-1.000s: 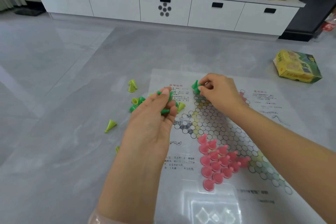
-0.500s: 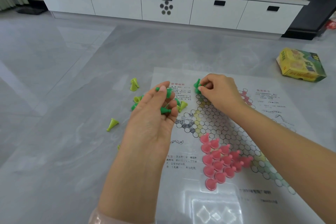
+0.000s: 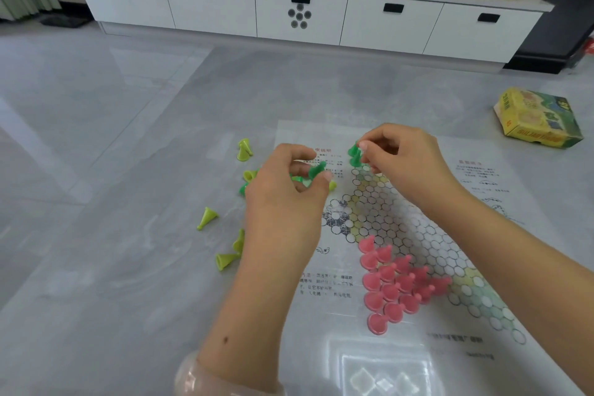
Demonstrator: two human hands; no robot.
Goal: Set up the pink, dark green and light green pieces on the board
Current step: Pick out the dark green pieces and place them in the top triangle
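The right hand (image 3: 408, 164) has stayed pinching a dark green piece (image 3: 355, 154) at the board's (image 3: 401, 225) far tip, apparently seating it, while the left hand (image 3: 286, 190) now pinches another piece (image 3: 316, 169), ready beside it.

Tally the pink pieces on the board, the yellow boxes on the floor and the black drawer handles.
Pink pieces: 15
Yellow boxes: 1
Black drawer handles: 5
Total: 21

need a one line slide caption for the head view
Right hand sets dark green pieces at the board tip; pink pieces already placed.
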